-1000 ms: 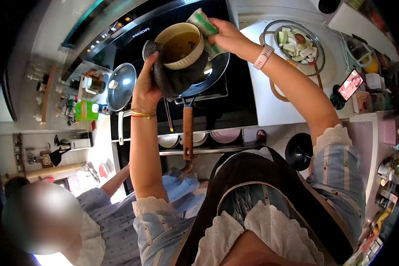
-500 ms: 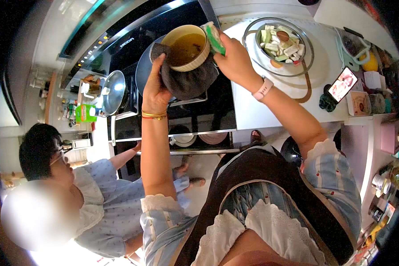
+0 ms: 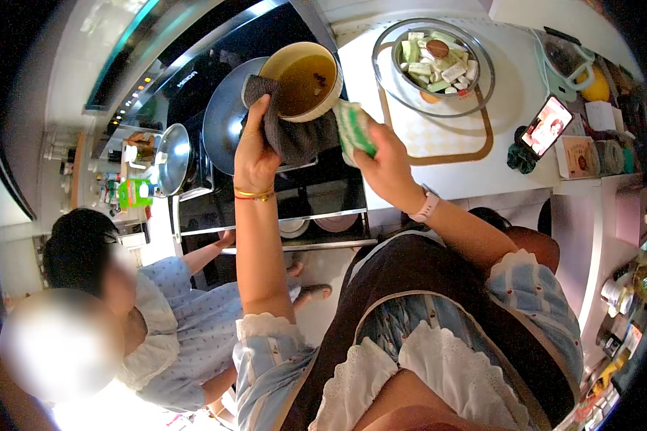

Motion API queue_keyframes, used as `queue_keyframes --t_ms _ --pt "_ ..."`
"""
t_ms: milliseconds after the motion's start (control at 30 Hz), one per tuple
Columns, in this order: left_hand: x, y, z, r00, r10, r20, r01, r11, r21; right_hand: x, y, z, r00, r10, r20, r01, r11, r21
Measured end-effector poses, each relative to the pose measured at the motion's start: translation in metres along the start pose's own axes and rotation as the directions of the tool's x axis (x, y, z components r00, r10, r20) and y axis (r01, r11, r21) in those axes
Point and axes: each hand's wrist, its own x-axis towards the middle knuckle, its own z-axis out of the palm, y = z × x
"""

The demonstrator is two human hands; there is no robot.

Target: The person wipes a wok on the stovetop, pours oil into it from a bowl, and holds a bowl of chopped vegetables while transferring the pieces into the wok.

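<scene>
A cream bowl (image 3: 301, 116) with brownish-yellow liquid and a few dark bits is in my left hand (image 3: 257, 147), over the stove area. A dark grey cloth (image 3: 295, 140) lies between that hand and the bowl, and it hangs below the bowl. My right hand (image 3: 389, 165) is closed on a green-and-white cloth (image 3: 352, 131), close to the bowl's lower right side. Whether this cloth touches the bowl I cannot tell. Behind the bowl sits a dark wok (image 3: 223, 118), partly covered by it.
On the white counter, a glass dish (image 3: 490, 86) surrounds a bowl of cut pale-green pieces with a brown egg-like item (image 3: 437, 48) on top. A phone (image 3: 548, 128) stands at the right. A lidded pan (image 3: 172, 159) is left of the wok. Another person (image 3: 187, 294) is at the left.
My right hand has drawn the green-and-white cloth down from the bowl's right rim. My left hand still holds the bowl. The view has shifted slightly.
</scene>
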Motion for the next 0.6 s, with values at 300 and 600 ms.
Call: queue_keyframes --t_ms 300,600 --pt "-0.008 -0.017 0.007 0.997 -0.076 0.012 0.075 0.996 0.04 0.043 0.048 -0.045 0.903 0.274 0.33 -0.429 0.572 0.699" --pt "-0.012 -0.035 0.004 0.996 -0.092 -0.002 0.092 0.995 0.037 0.056 0.1 -0.041 0.855 0.238 0.461 -0.517 0.457 0.723"
